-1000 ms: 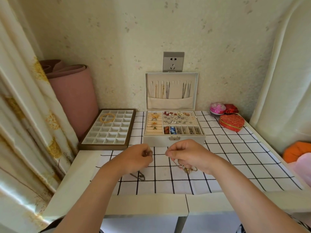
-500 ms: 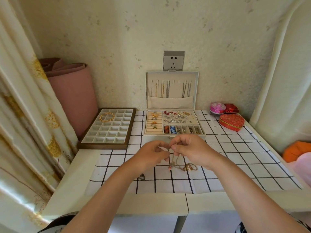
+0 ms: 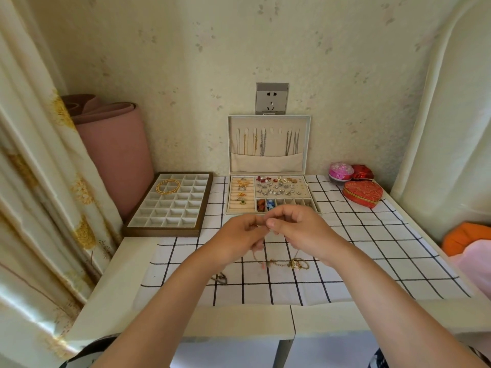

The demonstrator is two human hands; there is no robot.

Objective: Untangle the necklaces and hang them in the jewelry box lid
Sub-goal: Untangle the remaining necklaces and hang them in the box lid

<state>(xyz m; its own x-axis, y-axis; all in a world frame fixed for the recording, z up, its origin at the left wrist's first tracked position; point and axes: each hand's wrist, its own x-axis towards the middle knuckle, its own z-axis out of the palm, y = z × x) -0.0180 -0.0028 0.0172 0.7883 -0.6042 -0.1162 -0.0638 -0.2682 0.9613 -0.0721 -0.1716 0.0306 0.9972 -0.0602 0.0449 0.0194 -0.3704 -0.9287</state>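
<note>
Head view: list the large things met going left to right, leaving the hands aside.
pink rolled mat → compartment tray → jewelry box → red heart-shaped box → orange cushion

Floral wallpaper [image 3: 345, 75], wall socket [image 3: 272, 98], curtain [image 3: 34, 181], white table [image 3: 111, 296].

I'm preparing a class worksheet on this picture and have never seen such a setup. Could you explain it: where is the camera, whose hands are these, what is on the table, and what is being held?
There is no machine here. A person wears one camera on the head, and it looks down at their own arms. The left hand and right hand meet above a checked cloth. Both pinch a fine chain of the tangled necklaces, which lie partly on the cloth. Behind is an open jewelry box, with several chains hanging in its lid. A compartment tray sits left of it and a red heart-shaped box right.
</note>
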